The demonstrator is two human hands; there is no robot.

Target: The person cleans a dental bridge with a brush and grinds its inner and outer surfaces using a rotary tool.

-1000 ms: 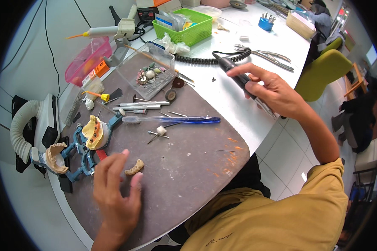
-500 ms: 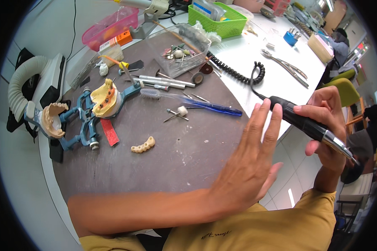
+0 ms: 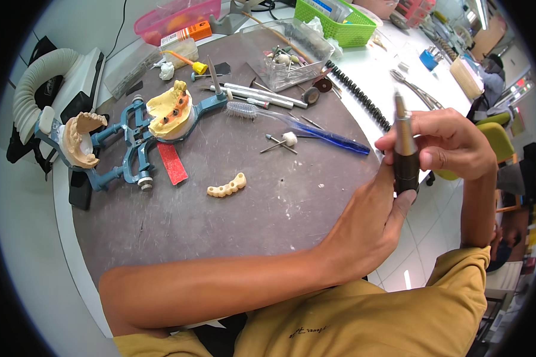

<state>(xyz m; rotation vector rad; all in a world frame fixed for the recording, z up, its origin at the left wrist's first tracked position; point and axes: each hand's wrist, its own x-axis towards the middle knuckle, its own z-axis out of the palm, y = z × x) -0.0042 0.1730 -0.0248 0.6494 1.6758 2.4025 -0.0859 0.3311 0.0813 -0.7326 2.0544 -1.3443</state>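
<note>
A black and silver rotary handpiece [image 3: 406,163] stands nearly upright over the table's right edge, its metal nose pointing up and its tip blurred. Around the lower black body closes my left hand [image 3: 363,223], thumb in front and fingers mostly hidden behind. From the right, my right hand [image 3: 458,143] pinches it near the silver collar. Left of my hands a tooth-coloured dental bridge [image 3: 227,186] lies alone on the dark mat [image 3: 220,232]. Farther left, a blue articulator [image 3: 128,157] lies spread, bearing a yellow-and-orange dental cast [image 3: 171,113] and a beige one [image 3: 80,143].
A blue-handled brush [image 3: 333,140], small burs [image 3: 283,143] and silver instruments [image 3: 256,95] lie beyond the bridge. Behind them stand a clear box [image 3: 289,65] of bits, a green basket [image 3: 345,33] and a pink one [image 3: 155,27]. A coiled cord [image 3: 357,92] crosses the white tabletop.
The handpiece has swung from pointing down right to pointing up. My left hand, spread flat beside it before, now grips its body; my right fingers have shifted towards the metal collar.
</note>
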